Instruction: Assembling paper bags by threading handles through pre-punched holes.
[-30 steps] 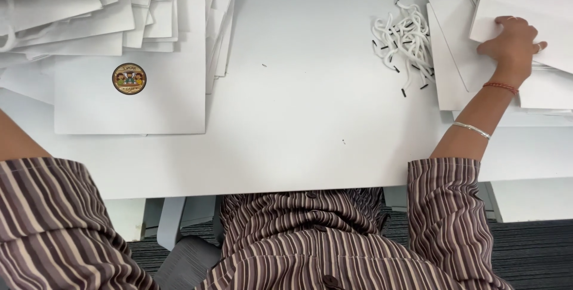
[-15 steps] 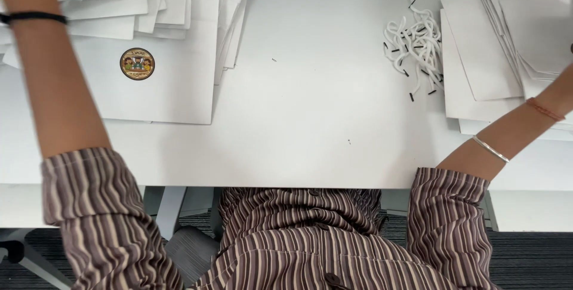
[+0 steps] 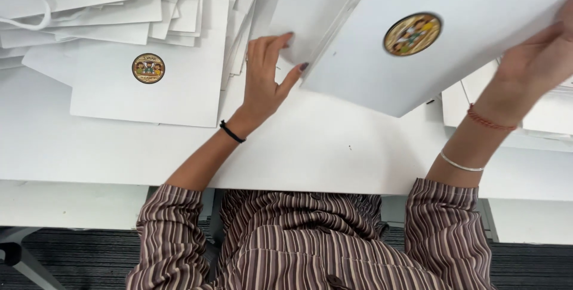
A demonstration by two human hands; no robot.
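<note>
Brown-and-cream striped shirt, black wristband, red thread and silver bracelets.

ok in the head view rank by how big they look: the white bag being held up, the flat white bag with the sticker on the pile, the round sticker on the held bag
1. held white bag, though it is raised nearer the camera, which inflates it
2. flat white bag on the pile
3. round sticker

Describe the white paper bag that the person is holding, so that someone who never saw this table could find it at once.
Above the white table, toward its right side, the white paper bag is raised between the left hand and the right hand. Like the bag lying flat on the left pile, it carries a round sticker, but only this one is lifted and tilted.
</note>
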